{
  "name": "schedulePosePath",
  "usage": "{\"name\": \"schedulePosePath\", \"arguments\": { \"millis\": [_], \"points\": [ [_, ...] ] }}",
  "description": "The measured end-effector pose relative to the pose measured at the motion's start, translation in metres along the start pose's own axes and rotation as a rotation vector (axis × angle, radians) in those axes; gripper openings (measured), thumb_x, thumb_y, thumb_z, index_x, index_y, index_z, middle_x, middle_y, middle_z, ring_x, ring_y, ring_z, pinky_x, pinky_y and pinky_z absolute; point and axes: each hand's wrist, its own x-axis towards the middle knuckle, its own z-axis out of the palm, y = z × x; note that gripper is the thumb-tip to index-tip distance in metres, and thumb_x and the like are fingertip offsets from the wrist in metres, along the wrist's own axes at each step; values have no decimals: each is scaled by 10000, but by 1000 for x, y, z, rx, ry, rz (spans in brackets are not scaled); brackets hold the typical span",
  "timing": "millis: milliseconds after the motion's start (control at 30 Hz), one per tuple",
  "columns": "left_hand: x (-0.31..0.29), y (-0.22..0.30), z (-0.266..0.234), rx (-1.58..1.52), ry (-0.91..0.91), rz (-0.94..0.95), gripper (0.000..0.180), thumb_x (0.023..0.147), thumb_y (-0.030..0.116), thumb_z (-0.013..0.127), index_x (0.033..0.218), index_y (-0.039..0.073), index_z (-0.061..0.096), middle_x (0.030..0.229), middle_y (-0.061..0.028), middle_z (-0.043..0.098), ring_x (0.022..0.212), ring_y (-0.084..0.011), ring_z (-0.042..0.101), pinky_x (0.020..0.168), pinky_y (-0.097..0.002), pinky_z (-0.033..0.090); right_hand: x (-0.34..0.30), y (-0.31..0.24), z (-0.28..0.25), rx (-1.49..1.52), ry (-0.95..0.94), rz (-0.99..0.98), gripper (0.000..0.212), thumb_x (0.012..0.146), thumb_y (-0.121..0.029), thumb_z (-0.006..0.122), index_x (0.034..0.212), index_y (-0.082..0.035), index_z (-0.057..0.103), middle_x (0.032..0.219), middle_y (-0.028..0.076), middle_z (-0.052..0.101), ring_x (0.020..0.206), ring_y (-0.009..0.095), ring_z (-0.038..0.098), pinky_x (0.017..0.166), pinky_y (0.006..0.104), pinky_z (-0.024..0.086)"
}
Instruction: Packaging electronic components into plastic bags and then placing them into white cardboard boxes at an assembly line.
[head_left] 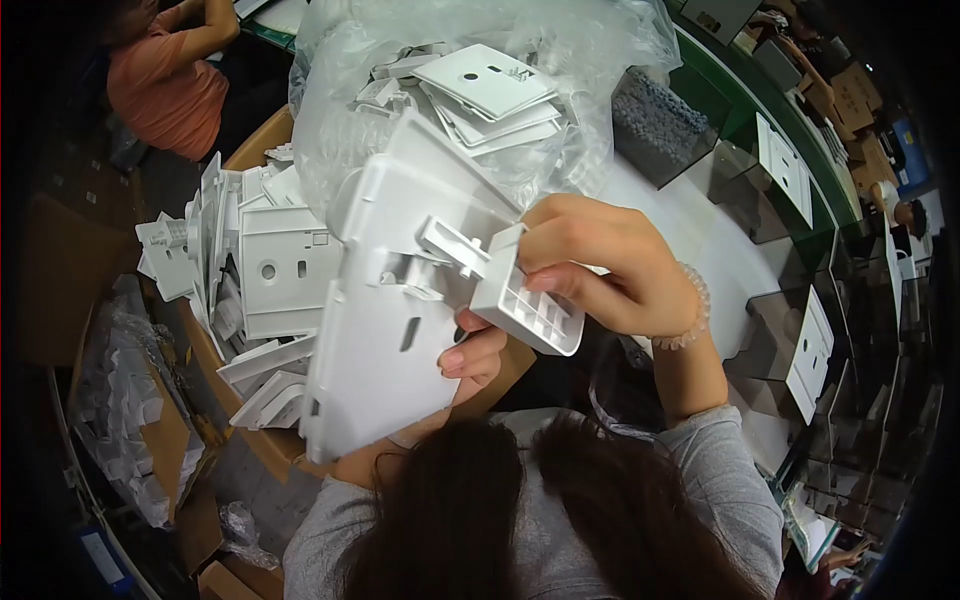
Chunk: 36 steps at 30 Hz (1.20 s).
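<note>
Shirt (540,500): grey, slightly mottled cloth, soft creases. Right sleeve (722,465): short, loose, several folds; same grey as the rest of the shirt. Left sleeve (325,525): matching cloth, partly hidden.

Hair: long, very dark brown to near black. Falls in two thick locks over the shirt front: left lock (440,520) on the shirt's left part, right lock (620,500) on its right part, a strip of grey between. Thin stray strand at the left lock's outer edge.

Bracelet (704,300): on the right wrist, beyond the shirt's sleeve; clear to whitish, bumpy ring. Beads or coil: cannot tell.

Right hand (605,260) and left hand (478,357): bare.
</note>
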Motion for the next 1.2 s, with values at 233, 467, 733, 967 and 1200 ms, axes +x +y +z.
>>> {"name": "schedulePosePath", "arguments": {
  "millis": [233, 467, 733, 967, 1200],
  "points": [
    [1, -18, -2, -175, 164, 46, 364, 911, 359, 491, 1070, 34, 533, 877, -86, 492, 656, -159, 390, 616, -231, 335, -15, -2, -1, -34, 69, -50, 119, 810, 57, 600, 919, 10, 604, 885, 117, 596, 785, 250, 585, 686, 301, 469],
    [15, -23, 11, 139, 103, -97, 459, 887, 434, 527, 1047, 5, 551, 876, -109, 523, 688, -185, 458, 551, -234, 361, -21, 0, 6, -149, 142, -40, 190, 769, 91, 607, 941, 11, 605, 935, 121, 604, 824, 239, 597, 708, 304, 487],
    [35, -55, -11, 96, 24, -137, 411, 922, 351, 537, 1103, -17, 534, 956, -86, 537, 737, -159, 478, 631, -249, 409, -60, 22, 7, -584, 328, -222, 242, 677, 84, 657, 902, 35, 580, 918, 155, 601, 639, 205, 582, 490, 245, 466],
    [35, -57, -13, 279, 130, -18, 196, 970, 211, 500, 1030, 27, 531, 784, -51, 555, 592, -100, 514, 495, -183, 451, -71, 32, 23, -630, 363, -91, 179, 726, 94, 627, 895, 36, 638, 1013, 143, 592, 851, 255, 612, 684, 297, 515],
    [21, -26, -16, 202, -44, -245, 367, 929, 340, 522, 1100, 15, 528, 994, -87, 527, 724, -163, 479, 607, -273, 410, -52, 34, 45, -510, 294, -119, 196, 804, 133, 540, 964, 43, 610, 917, 155, 616, 670, 213, 597, 602, 275, 503]
  ]
}}
